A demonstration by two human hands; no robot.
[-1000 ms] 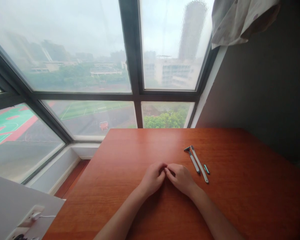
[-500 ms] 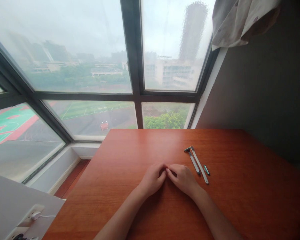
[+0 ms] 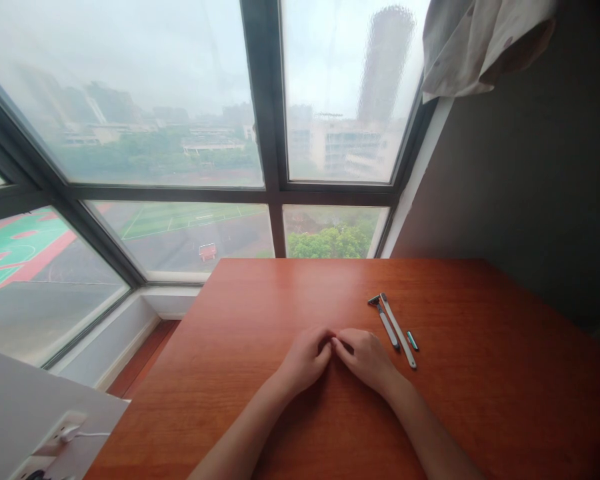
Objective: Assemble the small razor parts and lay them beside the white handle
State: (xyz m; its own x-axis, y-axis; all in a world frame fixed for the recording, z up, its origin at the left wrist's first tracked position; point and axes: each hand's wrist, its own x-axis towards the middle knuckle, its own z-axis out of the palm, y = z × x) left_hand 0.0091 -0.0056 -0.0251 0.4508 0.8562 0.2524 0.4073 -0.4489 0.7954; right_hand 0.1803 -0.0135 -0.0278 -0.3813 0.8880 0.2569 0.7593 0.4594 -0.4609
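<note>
My left hand (image 3: 307, 357) and my right hand (image 3: 363, 357) rest on the wooden table, their curled fingertips meeting in the middle. Both are closed, and no object shows in either of them. To the right of my right hand lies a razor (image 3: 387, 327) with a grey handle and a dark head at its far end. Alongside it is a long, slim grey-white toothbrush (image 3: 400, 333), its head pointing away from me. A small greenish, shiny razor cartridge (image 3: 413, 341) sits just right of the toothbrush, apart from it.
The reddish-brown table (image 3: 220, 360) reaches to a large window with dark frames (image 3: 180, 194). A grey wall (image 3: 520, 180) stands on the right, with a hanging cloth (image 3: 480, 50) above. At the lower left, a white plug (image 3: 70, 433) with a cord is in a wall socket.
</note>
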